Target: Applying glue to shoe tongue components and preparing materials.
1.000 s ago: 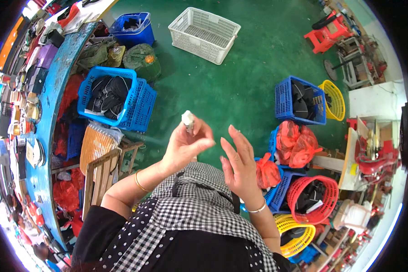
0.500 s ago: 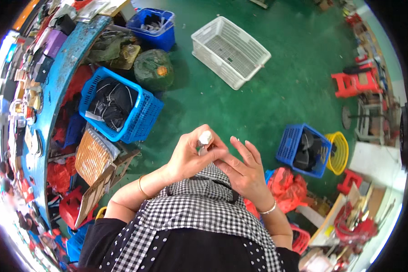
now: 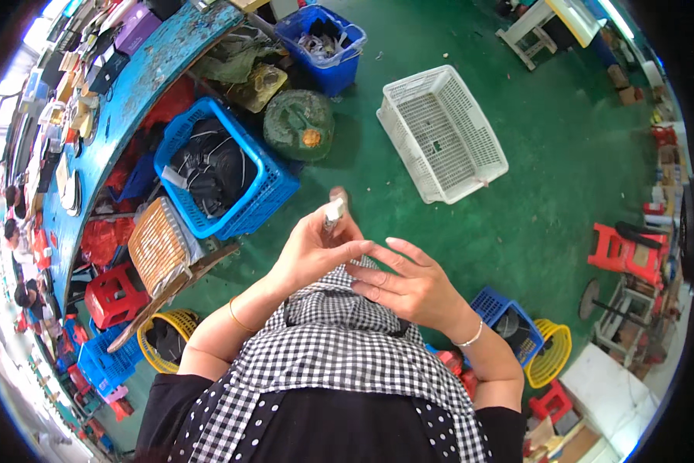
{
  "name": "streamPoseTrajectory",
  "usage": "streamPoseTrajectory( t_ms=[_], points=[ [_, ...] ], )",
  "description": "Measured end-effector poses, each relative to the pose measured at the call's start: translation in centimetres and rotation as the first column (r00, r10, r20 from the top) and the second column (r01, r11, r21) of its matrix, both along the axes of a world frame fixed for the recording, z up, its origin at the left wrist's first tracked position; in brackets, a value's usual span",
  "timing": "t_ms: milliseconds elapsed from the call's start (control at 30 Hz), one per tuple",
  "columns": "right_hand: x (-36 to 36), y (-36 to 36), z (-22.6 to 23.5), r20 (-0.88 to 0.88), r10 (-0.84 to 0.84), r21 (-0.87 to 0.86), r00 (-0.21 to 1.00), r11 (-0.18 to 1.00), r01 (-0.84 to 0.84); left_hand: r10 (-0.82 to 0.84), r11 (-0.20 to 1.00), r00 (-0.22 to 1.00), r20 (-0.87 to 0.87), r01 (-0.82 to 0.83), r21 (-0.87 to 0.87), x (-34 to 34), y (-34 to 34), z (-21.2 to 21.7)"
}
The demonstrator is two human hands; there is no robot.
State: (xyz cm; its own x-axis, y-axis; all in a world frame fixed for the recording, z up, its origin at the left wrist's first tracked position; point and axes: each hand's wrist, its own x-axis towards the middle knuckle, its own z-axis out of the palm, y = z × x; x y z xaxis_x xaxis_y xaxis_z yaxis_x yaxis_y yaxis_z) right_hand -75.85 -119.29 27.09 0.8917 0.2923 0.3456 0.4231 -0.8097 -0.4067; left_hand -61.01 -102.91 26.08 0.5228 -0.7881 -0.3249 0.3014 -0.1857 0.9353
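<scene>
In front of my checked apron (image 3: 339, 363), my left hand (image 3: 307, 253) is closed around a small white-tipped thing (image 3: 335, 209). Its pale end pokes up above the curled fingers; the rest is hidden, so its kind does not show. My right hand (image 3: 418, 292) is beside it with the fingers stretched and spread. Its fingertips are at the left thumb, apparently touching it, and I see nothing held in them.
A white crate (image 3: 443, 139) stands on the green floor ahead. Left are a blue basket of black items (image 3: 274, 202), a blue bin (image 3: 335, 73), a wicker-backed chair (image 3: 158, 243) and a long blue workbench (image 3: 115, 147). Right are blue (image 3: 486, 305) and yellow baskets (image 3: 567, 347) and red stools (image 3: 625, 251).
My view has turned, so the crate, baskets and stools appear shifted. The left hand still grips the white-tipped thing; the right hand's fingers have shifted a little beside the left thumb.
</scene>
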Motion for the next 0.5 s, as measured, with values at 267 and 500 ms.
streamPoseTrajectory(
  t_ms=[267, 500],
  points=[
    [12.8, -11.6, -0.1, -0.144, 0.158, 0.037, 0.977, 0.987, -0.154, -0.193, 0.978, 0.967, -0.165, 0.204, 0.051, 13.0, -11.0, -2.5],
    [20.1, -20.7, -0.8, -0.232, 0.012, 0.21, 0.973, 0.977, 0.038, -0.365, 0.931, 0.886, 0.287, 0.349, 0.107, 22.2, -22.4, -3.9]
  ],
)
